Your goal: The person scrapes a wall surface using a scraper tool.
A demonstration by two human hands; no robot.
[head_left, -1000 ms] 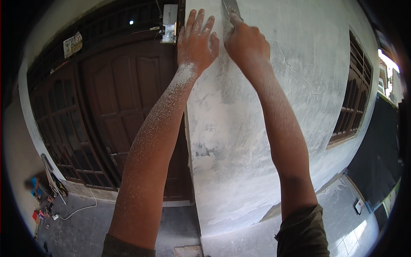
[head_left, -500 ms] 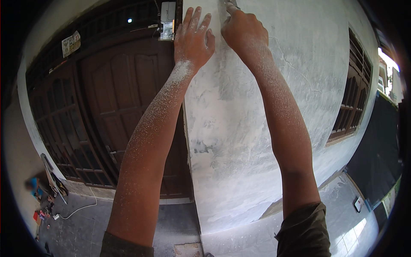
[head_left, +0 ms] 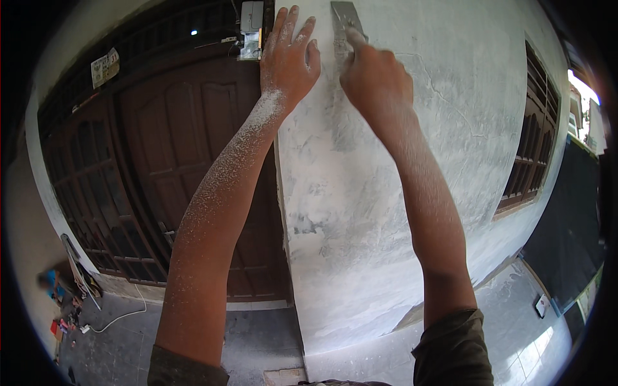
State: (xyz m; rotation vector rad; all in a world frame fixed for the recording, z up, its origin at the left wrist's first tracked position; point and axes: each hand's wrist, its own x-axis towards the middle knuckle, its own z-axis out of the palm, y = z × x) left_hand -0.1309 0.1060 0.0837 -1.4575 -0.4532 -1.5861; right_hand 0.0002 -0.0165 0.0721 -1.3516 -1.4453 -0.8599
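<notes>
My right hand (head_left: 378,77) is closed around a putty knife (head_left: 346,17), its forefinger stretched along the flat grey blade. That blade lies against the upper part of a white, patchily plastered wall (head_left: 360,212); the handle is hidden in my fist. To its left, my left hand (head_left: 288,58) is raised with the fingers stretched out, close to the wall's corner edge, holding nothing. White dust coats both forearms, most thickly at the left wrist.
A brown panelled door (head_left: 187,128) stands left of the wall corner. Beside my left fingers is a grey meter box (head_left: 251,29). A barred window (head_left: 528,128) lies at right. A white cable (head_left: 119,316) and small items rest on the tiled floor, where a person (head_left: 50,283) sits.
My right hand has slid down the wall a little, bringing the putty knife's blade into view. The left hand has barely moved.
</notes>
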